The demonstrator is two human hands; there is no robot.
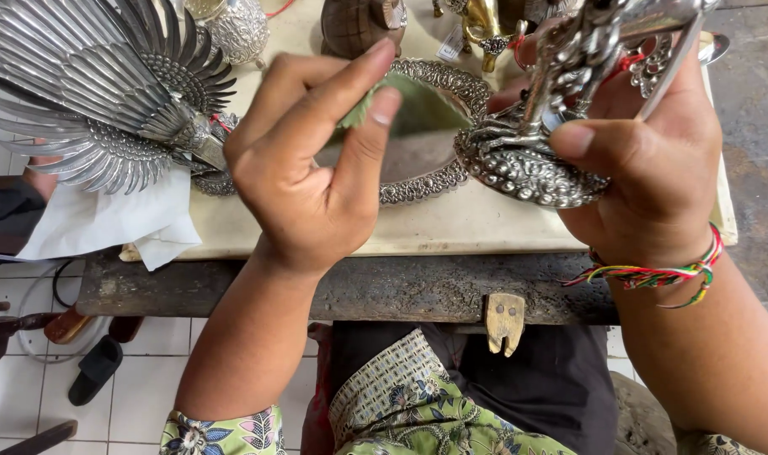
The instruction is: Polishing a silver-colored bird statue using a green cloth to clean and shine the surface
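We are gripping the silver figurine (540,143) by its embossed base in our right hand (653,160), held above the oval tray (434,181) on the tabletop (451,227). Our left hand (308,168) is pinching a green cloth (405,105) just left of the figurine; judging by this, we are polishing, and the cloth needs pressing against the metal.

Silver figurine (569,76) top cut off by edge.

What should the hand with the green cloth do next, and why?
Probably bring the green cloth, pinched in the left hand, across to the silver figure. The right hand grips that figure by its base, tilted toward the cloth, and the two are not touching yet.
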